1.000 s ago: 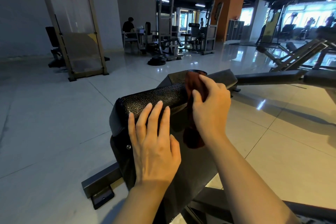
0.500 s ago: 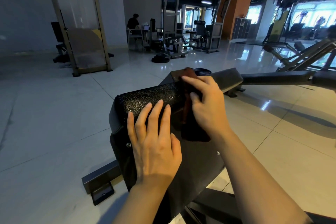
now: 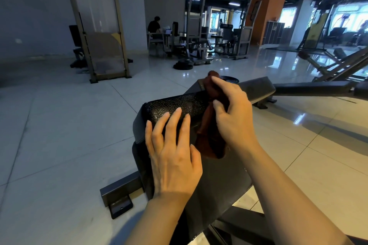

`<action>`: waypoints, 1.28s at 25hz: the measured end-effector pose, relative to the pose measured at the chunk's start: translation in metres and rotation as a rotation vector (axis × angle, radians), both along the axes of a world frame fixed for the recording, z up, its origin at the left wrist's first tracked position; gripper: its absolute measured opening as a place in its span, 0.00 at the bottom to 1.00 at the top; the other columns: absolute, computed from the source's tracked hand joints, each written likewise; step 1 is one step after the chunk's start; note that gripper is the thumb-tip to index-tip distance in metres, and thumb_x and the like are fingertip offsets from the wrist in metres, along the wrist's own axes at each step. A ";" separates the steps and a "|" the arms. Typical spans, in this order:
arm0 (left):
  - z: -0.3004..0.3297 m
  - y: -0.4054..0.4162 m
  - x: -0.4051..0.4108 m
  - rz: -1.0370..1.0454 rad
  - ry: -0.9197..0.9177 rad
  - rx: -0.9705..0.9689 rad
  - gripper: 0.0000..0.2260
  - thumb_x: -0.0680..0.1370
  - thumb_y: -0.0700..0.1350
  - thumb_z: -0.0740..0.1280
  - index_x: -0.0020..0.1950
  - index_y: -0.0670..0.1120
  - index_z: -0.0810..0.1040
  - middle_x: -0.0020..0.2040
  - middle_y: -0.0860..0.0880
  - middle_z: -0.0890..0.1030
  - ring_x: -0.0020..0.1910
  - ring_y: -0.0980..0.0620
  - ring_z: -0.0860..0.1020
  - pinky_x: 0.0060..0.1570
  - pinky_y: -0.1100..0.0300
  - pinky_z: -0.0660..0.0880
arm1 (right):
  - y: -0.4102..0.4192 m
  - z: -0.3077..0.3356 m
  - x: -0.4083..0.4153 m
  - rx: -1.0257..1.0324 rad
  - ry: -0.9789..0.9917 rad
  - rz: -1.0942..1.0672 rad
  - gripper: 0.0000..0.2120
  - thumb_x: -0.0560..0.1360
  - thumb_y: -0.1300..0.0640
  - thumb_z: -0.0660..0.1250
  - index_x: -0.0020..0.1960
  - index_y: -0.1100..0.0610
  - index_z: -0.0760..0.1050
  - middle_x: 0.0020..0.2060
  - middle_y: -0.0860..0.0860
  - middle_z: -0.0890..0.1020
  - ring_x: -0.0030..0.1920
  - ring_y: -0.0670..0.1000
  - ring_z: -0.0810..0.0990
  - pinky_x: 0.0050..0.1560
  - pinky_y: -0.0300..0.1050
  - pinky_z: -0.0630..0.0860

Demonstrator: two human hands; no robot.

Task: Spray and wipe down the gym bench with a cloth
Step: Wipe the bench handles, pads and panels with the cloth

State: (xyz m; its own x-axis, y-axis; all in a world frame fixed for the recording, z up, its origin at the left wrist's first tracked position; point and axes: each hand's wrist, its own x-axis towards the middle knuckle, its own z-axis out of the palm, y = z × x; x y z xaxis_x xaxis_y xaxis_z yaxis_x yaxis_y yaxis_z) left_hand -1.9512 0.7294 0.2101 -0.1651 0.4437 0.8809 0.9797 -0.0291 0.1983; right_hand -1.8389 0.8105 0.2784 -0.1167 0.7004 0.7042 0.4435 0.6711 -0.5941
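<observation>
The gym bench (image 3: 175, 105) has a black textured pad whose top edge runs across the middle of the view, with its dark back panel sloping down toward me. My left hand (image 3: 173, 155) lies flat on the pad's near side, fingers spread and holding nothing. My right hand (image 3: 233, 119) grips a dark reddish-brown cloth (image 3: 209, 141) draped over the pad's top edge, and the cloth hangs down the back panel. No spray bottle is in view.
The bench's steel foot (image 3: 119, 197) juts out on the tiled floor at lower left. A long bench section (image 3: 310, 87) extends right. A framed machine (image 3: 99, 32) stands at back left, more machines (image 3: 199, 42) and a seated person (image 3: 154, 26) behind.
My right hand slid the cloth along the pad's top edge and back, and the cloth now hangs lower down the back panel. My left hand stayed flat on the pad.
</observation>
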 end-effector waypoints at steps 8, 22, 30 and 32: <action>0.001 -0.011 -0.014 -0.012 -0.068 0.026 0.28 0.70 0.43 0.67 0.70 0.43 0.68 0.70 0.43 0.67 0.72 0.43 0.61 0.75 0.43 0.49 | -0.023 0.004 -0.025 0.019 -0.124 0.039 0.23 0.73 0.70 0.64 0.66 0.54 0.76 0.62 0.49 0.77 0.65 0.48 0.68 0.65 0.36 0.59; -0.001 -0.039 -0.038 -0.098 -0.284 -0.006 0.31 0.70 0.35 0.71 0.71 0.45 0.66 0.67 0.46 0.68 0.67 0.50 0.65 0.66 0.34 0.65 | -0.050 0.004 -0.041 -0.042 -0.071 0.050 0.23 0.74 0.68 0.66 0.66 0.53 0.75 0.60 0.49 0.77 0.61 0.46 0.72 0.63 0.35 0.64; -0.004 -0.042 -0.039 -0.157 -0.376 -0.049 0.30 0.71 0.40 0.69 0.72 0.44 0.65 0.67 0.45 0.69 0.66 0.44 0.71 0.59 0.44 0.76 | -0.075 -0.006 -0.070 0.159 -0.135 0.187 0.18 0.73 0.66 0.68 0.61 0.55 0.79 0.58 0.52 0.73 0.60 0.49 0.69 0.58 0.27 0.63; -0.002 -0.044 -0.043 -0.190 -0.403 -0.047 0.30 0.72 0.37 0.69 0.72 0.45 0.65 0.68 0.47 0.68 0.65 0.47 0.71 0.59 0.47 0.76 | -0.070 -0.006 -0.073 0.164 -0.040 0.027 0.19 0.72 0.68 0.67 0.61 0.55 0.79 0.57 0.53 0.74 0.59 0.51 0.70 0.57 0.23 0.59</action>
